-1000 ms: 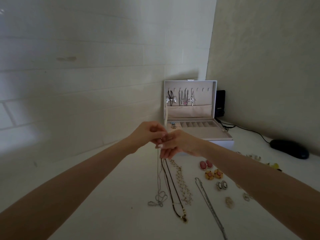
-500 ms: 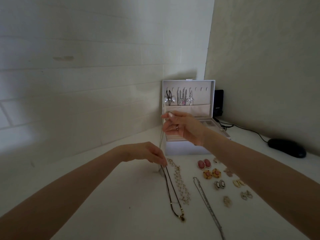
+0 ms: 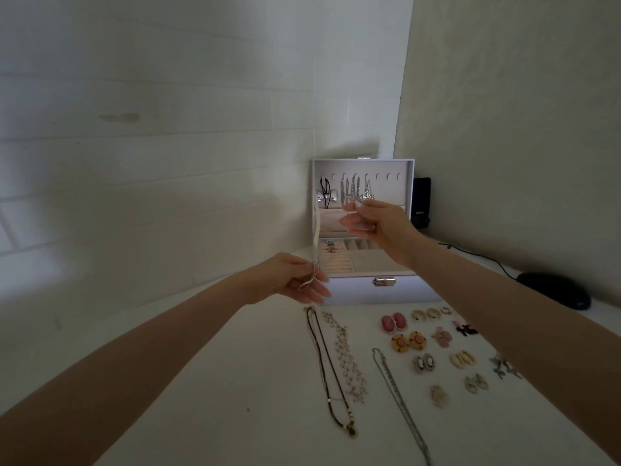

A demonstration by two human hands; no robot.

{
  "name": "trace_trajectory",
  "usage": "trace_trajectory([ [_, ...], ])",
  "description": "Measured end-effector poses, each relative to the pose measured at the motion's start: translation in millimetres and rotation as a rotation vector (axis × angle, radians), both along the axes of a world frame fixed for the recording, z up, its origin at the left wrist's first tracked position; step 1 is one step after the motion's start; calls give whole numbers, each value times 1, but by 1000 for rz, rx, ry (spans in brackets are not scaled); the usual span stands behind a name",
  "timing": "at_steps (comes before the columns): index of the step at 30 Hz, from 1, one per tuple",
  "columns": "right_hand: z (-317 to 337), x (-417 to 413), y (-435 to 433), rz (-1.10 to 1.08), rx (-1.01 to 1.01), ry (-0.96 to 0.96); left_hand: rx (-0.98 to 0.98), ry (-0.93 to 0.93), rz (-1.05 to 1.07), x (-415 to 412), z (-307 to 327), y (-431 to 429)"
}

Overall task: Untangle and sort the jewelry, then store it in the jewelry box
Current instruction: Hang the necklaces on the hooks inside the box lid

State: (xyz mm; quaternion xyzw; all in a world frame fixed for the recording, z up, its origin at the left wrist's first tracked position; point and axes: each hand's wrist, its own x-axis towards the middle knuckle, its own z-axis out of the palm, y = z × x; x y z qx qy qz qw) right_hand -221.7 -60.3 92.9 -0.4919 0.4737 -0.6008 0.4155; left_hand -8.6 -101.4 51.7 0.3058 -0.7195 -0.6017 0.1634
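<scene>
A white jewelry box (image 3: 386, 292) stands open at the back of the table, with several necklaces hanging on hooks inside its lid (image 3: 405, 183). My right hand (image 3: 376, 223) is raised in front of the lid, pinching one end of a thin silver chain. My left hand (image 3: 299, 277) holds the chain's lower part (image 3: 311, 283) beside the box's left front corner. On the table lie a dark cord necklace (image 3: 331, 375), a pale beaded necklace (image 3: 346, 358) and a silver chain (image 3: 400, 401).
Several pairs of earrings lie to the right of the necklaces, among them pink ovals (image 3: 393, 322) and yellow rounds (image 3: 408, 342). A black mouse (image 3: 554, 290) with its cable and a small black device (image 3: 421, 201) sit at the back right. Walls close in behind.
Both hands lifted the thin silver chain off the table. My right hand rose from table level to the lid, and my left followed up with the chain's lower end.
</scene>
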Motion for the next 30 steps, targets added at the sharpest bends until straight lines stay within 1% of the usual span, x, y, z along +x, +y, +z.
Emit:
trace_trajectory([
  [3,0,-3,-5,-45,100,145,48,92,66,-15,9,-4],
  [5,1,-3,-10,-137,225,286,99,138,129,-25,13,-7],
  [6,0,-4,-12,-188,306,421,131,161,158,-30,15,-10],
  [7,0,-5,-13,-231,371,600,169,186,187,-36,18,-12],
  [8,0,-5,-14,-263,395,768,218,219,218,-41,20,-15],
  [9,1,-5,-13,-278,353,872,273,258,248,-46,23,-17],
  [10,3,-5,-12,-262,263,875,325,299,271,-50,25,-19],
  [12,7,-7,-7,-127,102,647,389,342,290,-59,30,-22],
  [13,9,-7,-4,-54,61,554,398,342,292,-63,32,-22],
  [14,10,-8,-3,-4,45,520,401,339,292,-67,34,-22],
  [16,8,-10,-4,32,23,537,395,335,297,-73,37,-22],
  [20,-3,-17,-12,-84,-44,534,428,340,261,-82,42,-21],
  [24,-5,-23,-19,-92,-70,535,462,306,182,-88,46,-20],
  [27,-6,-28,-22,-116,-30,480,510,307,177,-93,46,-27],
  [30,-4,-38,-24,-109,3,357,518,249,218,-97,48,-32],
])
